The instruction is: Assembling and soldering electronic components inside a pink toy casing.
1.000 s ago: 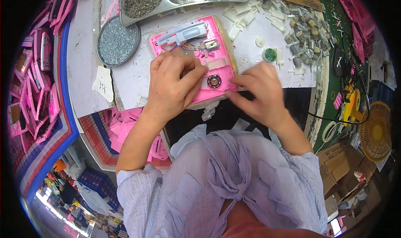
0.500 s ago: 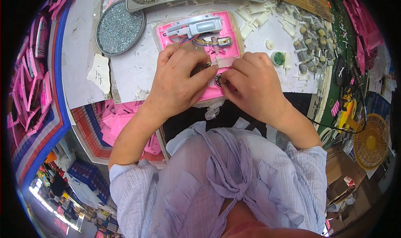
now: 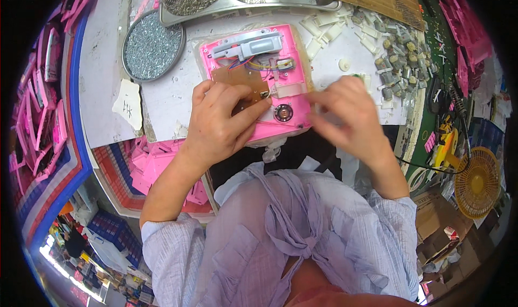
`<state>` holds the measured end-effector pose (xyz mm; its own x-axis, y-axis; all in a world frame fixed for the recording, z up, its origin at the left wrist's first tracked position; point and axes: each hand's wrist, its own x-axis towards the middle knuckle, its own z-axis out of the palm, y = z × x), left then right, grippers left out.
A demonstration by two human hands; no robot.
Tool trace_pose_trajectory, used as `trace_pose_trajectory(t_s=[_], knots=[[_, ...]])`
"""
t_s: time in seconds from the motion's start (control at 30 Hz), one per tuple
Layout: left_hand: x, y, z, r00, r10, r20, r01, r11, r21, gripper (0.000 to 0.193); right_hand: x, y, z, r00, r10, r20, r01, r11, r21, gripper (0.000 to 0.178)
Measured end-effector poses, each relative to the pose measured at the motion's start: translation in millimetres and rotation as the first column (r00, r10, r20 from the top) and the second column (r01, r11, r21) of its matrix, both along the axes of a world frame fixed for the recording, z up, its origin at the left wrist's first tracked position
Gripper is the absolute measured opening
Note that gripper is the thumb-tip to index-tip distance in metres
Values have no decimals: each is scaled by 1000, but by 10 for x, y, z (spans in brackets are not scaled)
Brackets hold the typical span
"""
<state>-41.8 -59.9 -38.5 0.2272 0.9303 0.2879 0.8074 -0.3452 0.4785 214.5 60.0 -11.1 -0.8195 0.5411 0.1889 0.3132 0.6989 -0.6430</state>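
Board (image 3: 237,79) partly under our left hand (image 3: 216,119), grip we cannot tell; our right hand (image 3: 348,115), fingers apart, at pink case (image 3: 298,103), four o'clock.

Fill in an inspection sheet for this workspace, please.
Surface: white worktable with dark marks.
Job's things: pink rectangular plastic shell carrying a brown flat circuit board, a grey plastic part and a round black speaker.
Clutter: loose white plastic pieces and a heap of small grey-and-white parts at right; round dark-rimmed dish of silvery metal bits at left.
Hands: left hand touches the circuit board; right hand, blurred, at the shell's right edge, grip unclear.
Cables: thin multicoloured wires inside the shell; black cable at right.
Surroundings: round yellow fan right; pink plastic parts heaped left.
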Motion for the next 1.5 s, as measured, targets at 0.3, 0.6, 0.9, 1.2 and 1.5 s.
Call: trace_pose_trajectory(t_s=[0.3, 0.6, 0.9, 1.2, 1.5], knots=[[90, 95, -4, 1000, -15, 1, 15, 1000, 22, 38, 1468, 1508, 549, 646, -733, -214, 763, 631, 142, 16], [112, 161, 122, 1000, -18, 11, 18, 999, -33, 40, 184, 812, 304, 978, -207, -17, 208, 975, 77, 9], [44, 37, 105, 1000, 21, 5, -21, 1000, -20, 36, -579, 406, -34, 971, -176, 163, 139, 967, 215, 23], [65, 123, 80, 999, -25, 40, 23, 998, 65, 33, -632, 308, 92, 895, -279, 347, 193, 946, 262, 24], [87, 749, 120, 997, -38, -70, 55, 964, 261, 28, -553, 493, 81, 920, -167, 353, 235, 959, -157, 21]])
